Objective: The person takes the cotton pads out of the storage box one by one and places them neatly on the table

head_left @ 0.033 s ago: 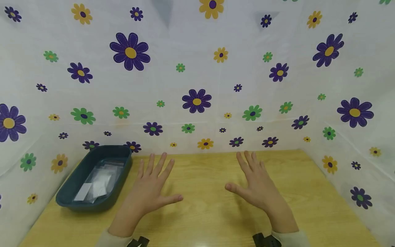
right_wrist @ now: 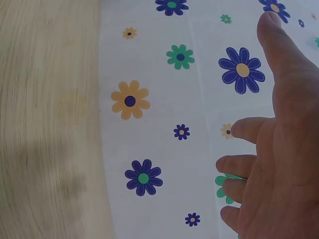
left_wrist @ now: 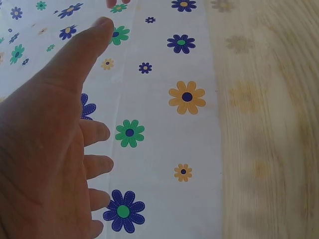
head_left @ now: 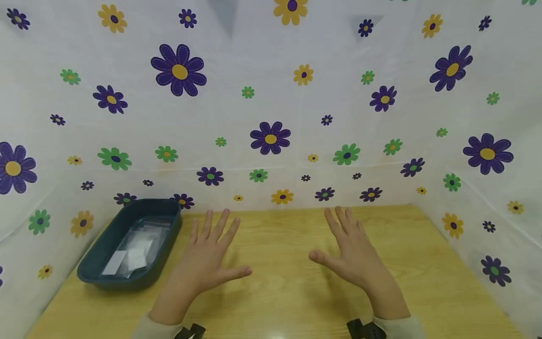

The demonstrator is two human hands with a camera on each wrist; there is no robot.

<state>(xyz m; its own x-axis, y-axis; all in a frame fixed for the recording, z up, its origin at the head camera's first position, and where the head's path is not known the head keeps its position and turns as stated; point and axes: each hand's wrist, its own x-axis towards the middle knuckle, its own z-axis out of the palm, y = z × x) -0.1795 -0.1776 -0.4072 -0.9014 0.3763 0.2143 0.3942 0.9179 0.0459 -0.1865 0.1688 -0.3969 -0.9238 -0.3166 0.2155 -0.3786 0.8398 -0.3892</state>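
Observation:
My left hand (head_left: 207, 263) is held over the table with fingers spread and thumb pointing right. Nothing is in it, and its palm side and bare fingers (left_wrist: 97, 164) show in the left wrist view. To the right, my right hand (head_left: 353, 256) mirrors it, fingers apart and thumb turned inward, also holding nothing. The right wrist view shows that hand's palm (right_wrist: 294, 149) and separated fingers. Nearest to the left hand is a dark teal plastic tub (head_left: 91, 268), just left of it. Inside lie clear plastic bags (head_left: 141, 247) and a small white card (head_left: 114, 262).
A light wooden table (head_left: 275, 282) spans the front. White cloth with printed flowers (head_left: 237, 113) hangs along its back and both sides. The tub stands at the table's left, close to the cloth. A dark strap (head_left: 366, 329) crosses the right wrist.

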